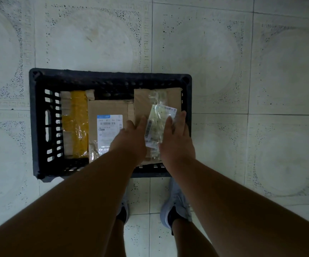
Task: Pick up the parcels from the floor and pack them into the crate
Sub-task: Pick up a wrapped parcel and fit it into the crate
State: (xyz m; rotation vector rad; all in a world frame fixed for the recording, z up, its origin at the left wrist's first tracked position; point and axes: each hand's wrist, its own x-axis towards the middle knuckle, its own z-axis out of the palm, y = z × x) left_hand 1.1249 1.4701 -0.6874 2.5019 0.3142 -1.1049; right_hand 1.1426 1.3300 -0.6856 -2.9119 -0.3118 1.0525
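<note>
Hands over the crate: left hand laid flat, fingers straight, on the near left part of a brown cardboard parcel; right hand likewise flat and spread on its right part, fingertips reaching toward the crate's right wall. Between the two hands, a white shipping label under crinkled clear tape, tilted across the top of the box. Neither hand curled round anything. Just to the left, a second cardboard parcel with a printed label, lying lower and partly hidden by the left wrist. Further left, a third parcel wrapped in yellow tape, standing along the crate's left side. All three inside the black slatted plastic crate, set on the pale patterned floor tiles. Below the forearms, grey shoes planted just beside the crate's near rim.
</note>
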